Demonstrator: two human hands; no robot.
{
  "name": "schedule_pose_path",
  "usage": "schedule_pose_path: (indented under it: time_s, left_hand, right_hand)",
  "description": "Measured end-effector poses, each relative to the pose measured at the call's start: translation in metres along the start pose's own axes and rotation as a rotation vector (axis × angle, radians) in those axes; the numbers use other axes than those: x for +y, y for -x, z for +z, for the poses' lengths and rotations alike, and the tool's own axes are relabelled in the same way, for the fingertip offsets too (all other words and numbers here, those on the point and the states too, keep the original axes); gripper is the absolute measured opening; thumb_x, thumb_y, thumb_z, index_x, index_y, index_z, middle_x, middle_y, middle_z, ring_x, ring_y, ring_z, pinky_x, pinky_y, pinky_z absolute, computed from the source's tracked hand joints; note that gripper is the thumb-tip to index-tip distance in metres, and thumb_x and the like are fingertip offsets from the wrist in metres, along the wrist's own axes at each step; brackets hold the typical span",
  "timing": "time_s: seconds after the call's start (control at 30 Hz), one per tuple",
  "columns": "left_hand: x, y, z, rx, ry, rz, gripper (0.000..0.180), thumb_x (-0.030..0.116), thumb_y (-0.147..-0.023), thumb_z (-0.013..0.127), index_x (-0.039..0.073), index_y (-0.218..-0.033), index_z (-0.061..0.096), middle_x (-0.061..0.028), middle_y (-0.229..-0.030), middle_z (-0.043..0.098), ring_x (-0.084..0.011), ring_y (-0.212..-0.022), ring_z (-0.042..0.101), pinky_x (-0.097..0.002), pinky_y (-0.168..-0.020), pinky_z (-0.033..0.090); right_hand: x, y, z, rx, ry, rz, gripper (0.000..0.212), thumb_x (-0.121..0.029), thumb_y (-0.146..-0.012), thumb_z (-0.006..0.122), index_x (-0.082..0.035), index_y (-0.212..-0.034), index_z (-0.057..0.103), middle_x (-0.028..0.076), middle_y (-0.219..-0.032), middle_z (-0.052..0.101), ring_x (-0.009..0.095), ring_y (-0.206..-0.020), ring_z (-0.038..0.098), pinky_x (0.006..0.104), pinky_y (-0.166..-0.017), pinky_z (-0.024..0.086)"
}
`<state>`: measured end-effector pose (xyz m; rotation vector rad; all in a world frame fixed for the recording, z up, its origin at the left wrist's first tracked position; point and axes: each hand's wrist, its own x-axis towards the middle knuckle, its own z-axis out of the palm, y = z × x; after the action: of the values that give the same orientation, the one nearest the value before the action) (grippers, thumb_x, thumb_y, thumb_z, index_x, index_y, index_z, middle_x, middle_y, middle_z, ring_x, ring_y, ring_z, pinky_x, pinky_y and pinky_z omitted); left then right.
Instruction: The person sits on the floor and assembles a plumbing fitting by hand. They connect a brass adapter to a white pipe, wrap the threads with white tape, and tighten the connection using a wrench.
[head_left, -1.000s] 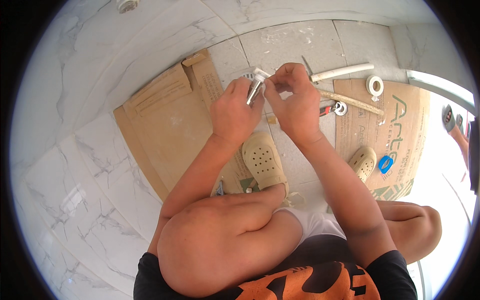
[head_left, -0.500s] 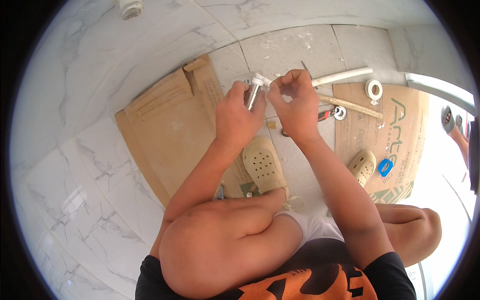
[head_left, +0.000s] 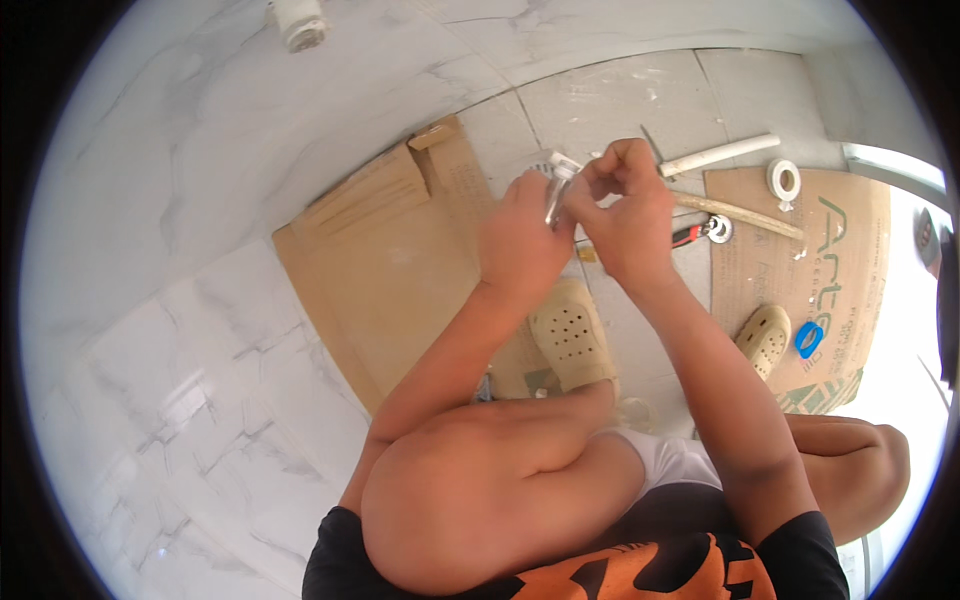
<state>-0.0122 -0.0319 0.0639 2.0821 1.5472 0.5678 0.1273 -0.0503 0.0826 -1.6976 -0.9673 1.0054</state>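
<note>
My left hand [head_left: 528, 235] is closed around a shiny chrome fitting [head_left: 553, 203], a short tube. Its upper end is whitish, as if wrapped in white tape. Close beside that end is my right hand [head_left: 636, 220], its thumb and fingertips pinched together. Whatever those fingertips hold is hidden or too small to make out. Both hands are raised over the tiled floor, in front of my bent legs.
A cardboard sheet [head_left: 380, 290] lies left, another [head_left: 745, 270] right. Near the right one are a white pipe [head_left: 722, 155], a tan rod [head_left: 745, 213], a white tape roll [head_left: 770, 181], a red-handled tool [head_left: 687, 236] and a blue ring [head_left: 801, 341]. A capped pipe stub [head_left: 300, 25] juts from the wall.
The whole view has shifted, so everything sits further right. The chrome fitting has tilted, and my hands have come closer together, with my right fingertips now against its upper end.
</note>
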Motion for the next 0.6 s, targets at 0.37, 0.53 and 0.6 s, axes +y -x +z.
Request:
schedule_pose_path:
  time_s: [0.37,0.53,0.6]
  left_hand:
    - [-0.003,-0.011,-0.01,-0.077,0.297,-0.249,0.027,0.021,-0.093,0.083,0.002,-0.098,0.064,-0.0046,-0.068,0.062,-0.0107,-0.059,0.053,-0.0323,-0.054,0.042]
    - [0.0,-0.01,-0.004,0.055,0.121,-0.062,0.025,0.017,-0.091,0.083,0.005,-0.094,0.062,-0.011,-0.071,0.064,-0.0255,-0.061,0.062,-0.0398,-0.056,0.047]
    - [0.001,-0.009,-0.004,0.068,0.074,-0.028,0.024,0.015,-0.089,0.083,0.006,-0.095,0.061,-0.0125,-0.075,0.066,-0.0316,-0.065,0.065,-0.0433,-0.058,0.049]
  right_hand:
    - [0.025,-0.009,-0.01,-0.003,-0.299,0.09,0.027,-0.002,-0.092,0.076,-0.004,-0.104,0.051,0.007,-0.093,0.073,0.011,-0.083,0.067,0.0282,-0.079,0.056]
    - [0.009,0.001,-0.002,0.023,-0.238,-0.051,0.031,-0.003,-0.092,0.08,-0.002,-0.103,0.051,0.013,-0.096,0.078,0.016,-0.088,0.076,0.0313,-0.08,0.061]
    - [0.003,0.001,0.001,0.044,-0.215,-0.024,0.031,-0.003,-0.092,0.08,-0.002,-0.103,0.051,0.013,-0.094,0.079,0.017,-0.087,0.077,0.0316,-0.079,0.061]
